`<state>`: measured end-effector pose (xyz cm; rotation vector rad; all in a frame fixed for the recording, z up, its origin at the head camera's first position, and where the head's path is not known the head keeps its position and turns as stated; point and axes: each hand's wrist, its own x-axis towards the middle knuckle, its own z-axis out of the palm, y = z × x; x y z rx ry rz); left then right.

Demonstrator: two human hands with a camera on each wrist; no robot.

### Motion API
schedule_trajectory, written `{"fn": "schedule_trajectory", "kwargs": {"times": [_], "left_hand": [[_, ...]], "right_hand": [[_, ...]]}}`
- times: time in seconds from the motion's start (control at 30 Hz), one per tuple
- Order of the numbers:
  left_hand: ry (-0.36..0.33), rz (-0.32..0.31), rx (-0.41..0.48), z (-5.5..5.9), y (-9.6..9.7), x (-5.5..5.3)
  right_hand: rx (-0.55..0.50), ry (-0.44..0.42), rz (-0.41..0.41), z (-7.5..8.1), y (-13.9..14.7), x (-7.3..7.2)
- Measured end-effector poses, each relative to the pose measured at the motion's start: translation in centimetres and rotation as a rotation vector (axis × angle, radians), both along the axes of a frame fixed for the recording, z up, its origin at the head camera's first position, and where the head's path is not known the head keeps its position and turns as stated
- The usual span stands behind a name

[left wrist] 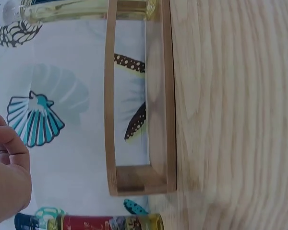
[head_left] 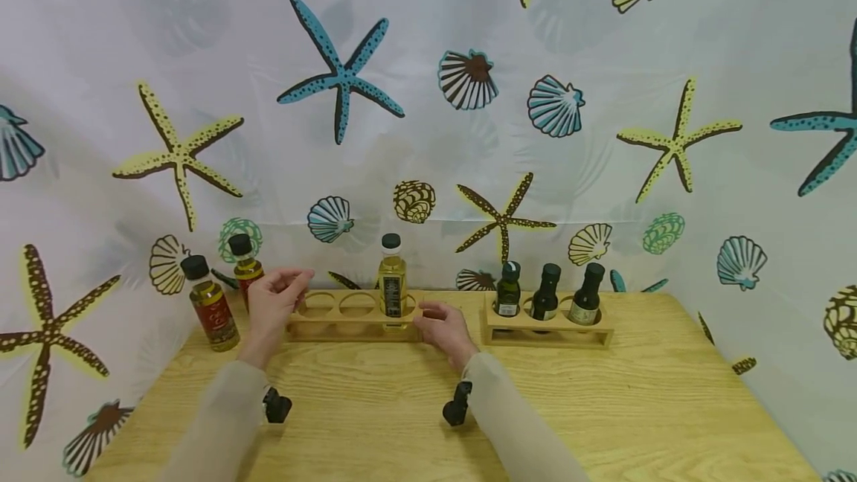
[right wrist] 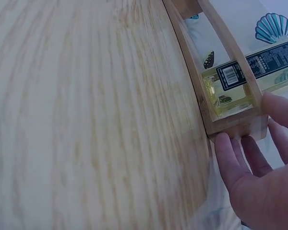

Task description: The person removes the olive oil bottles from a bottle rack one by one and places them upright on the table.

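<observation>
My left hand [head_left: 277, 300] hovers at the left end of a wooden bottle rack [head_left: 348, 331], fingers loosely bent and nothing held; the left wrist view has that hand [left wrist: 7, 177] apart from the rack. At the other end, my right hand [head_left: 445, 329] rests its fingertips against the end panel [right wrist: 240, 128], the thumb at the top rail's corner. A tall bottle of pale yellow oil [head_left: 392, 281] stands upright in the rack's right hole, beside this hand. The rack's other two holes hold nothing.
Two red-labelled oil bottles [head_left: 216, 315] [head_left: 246, 270] with black caps stand left of the rack. To the right, a second wooden rack [head_left: 549, 337] holds three small dark bottles [head_left: 545, 294]. A shell-and-starfish curtain [head_left: 428, 147] hangs behind the wooden table [head_left: 375, 407].
</observation>
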<state>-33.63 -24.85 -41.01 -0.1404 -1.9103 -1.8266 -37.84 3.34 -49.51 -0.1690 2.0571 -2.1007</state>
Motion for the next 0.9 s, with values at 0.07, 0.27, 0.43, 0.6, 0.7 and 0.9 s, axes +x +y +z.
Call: {"fn": "schedule_trajectory", "kwargs": {"times": [0.07,0.27,0.43,0.6,0.7,0.9], "left_hand": [[-0.001,-0.008,-0.023,0.3,0.7,0.0],[0.01,-0.05,-0.093,0.3,2.6,-0.6],[0.022,-0.121,-0.115,-1.4,3.6,-2.3],[0.064,-0.178,-0.133,-4.0,4.3,-5.1],[0.037,-0.14,-0.205,-2.3,5.8,-3.9],[0.001,-0.138,-0.216,0.0,7.6,-2.1]], "right_hand": [[-0.009,-0.006,-0.013,-0.1,0.0,-0.1],[-0.045,-0.023,-0.02,-0.3,0.1,-0.4],[-0.06,-0.028,-0.014,-0.3,0.2,-0.3],[-0.067,-0.031,-0.002,-0.3,0.3,-0.3],[-0.069,-0.029,-0.001,-0.3,0.2,-0.3],[-0.064,-0.038,-0.002,-0.3,0.3,-0.3]]}}
